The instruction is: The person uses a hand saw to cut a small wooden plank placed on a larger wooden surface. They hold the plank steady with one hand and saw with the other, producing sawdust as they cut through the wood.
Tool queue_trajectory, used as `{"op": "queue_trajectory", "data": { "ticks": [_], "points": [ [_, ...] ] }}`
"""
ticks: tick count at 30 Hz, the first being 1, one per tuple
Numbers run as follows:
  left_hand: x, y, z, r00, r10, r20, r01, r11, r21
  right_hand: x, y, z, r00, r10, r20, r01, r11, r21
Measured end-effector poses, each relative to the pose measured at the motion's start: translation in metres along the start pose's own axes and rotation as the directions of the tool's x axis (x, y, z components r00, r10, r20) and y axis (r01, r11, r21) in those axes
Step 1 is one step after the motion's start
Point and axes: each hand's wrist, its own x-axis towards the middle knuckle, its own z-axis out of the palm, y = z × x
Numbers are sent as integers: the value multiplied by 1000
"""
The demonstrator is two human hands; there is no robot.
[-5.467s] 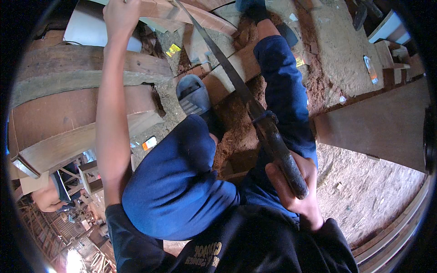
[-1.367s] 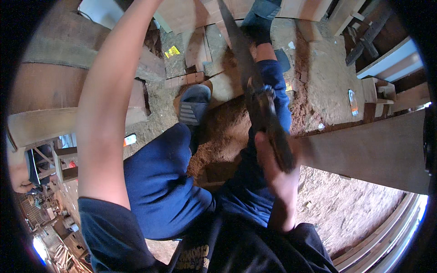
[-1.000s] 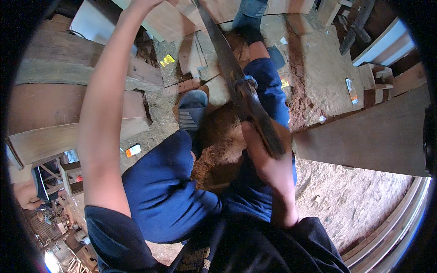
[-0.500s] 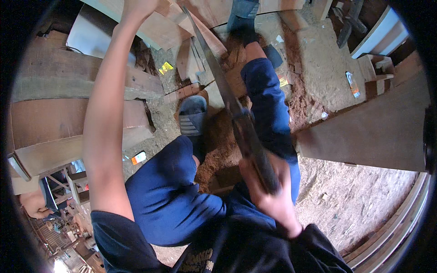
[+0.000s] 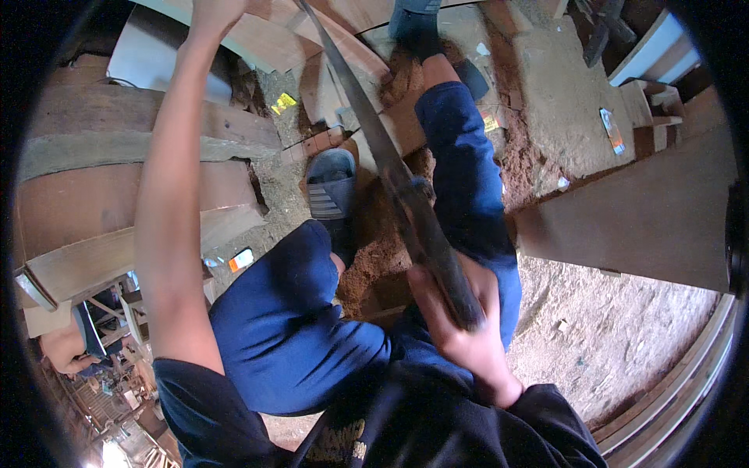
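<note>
My right hand [image 5: 460,324] is wrapped round the dark rounded handle [image 5: 438,253] of a long tool. Its narrow, tapering dark blade [image 5: 355,97] points away from me, up and left, over pieces of pale wood. I cannot make out which kind of bladed tool it is. My left hand [image 5: 216,14] reaches to the far left, beside a pale wooden board [image 5: 261,43]; the picture's edge cuts off its fingers. Where the blade's far end meets the wood, if it does, I cannot tell.
Both my feet, in grey slides [image 5: 331,183], stand among reddish sawdust [image 5: 370,269]. Thick planks [image 5: 86,129] lie at the left. A broad wooden panel [image 5: 632,214] stands at the right. Small wrappers [image 5: 283,103] litter the dirt floor. Another person [image 5: 66,347] is far left.
The tool and my right hand have shifted only slightly, with the blade's far end moving up and left in the picture. My left hand sits a little further up and left.
</note>
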Motion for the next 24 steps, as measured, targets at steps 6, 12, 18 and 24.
{"op": "queue_trajectory", "data": {
  "ticks": [6,12,18,24],
  "points": [
    [-11,-22,18,987,124,-105,-121,992,36,37,12,6,999,14,-37,-16,998,-56],
    [3,24,7,1000,29,5,-29,1000,9,-1,8,1,998,-40,-40,41,998,42],
    [10,-25,24,959,254,-128,-232,959,162,34,10,-4,997,-66,26,68,995,-77],
    [-3,11,13,988,150,-43,-148,988,32,-5,7,-12,998,-61,19,63,996,-66]
  ]
}}
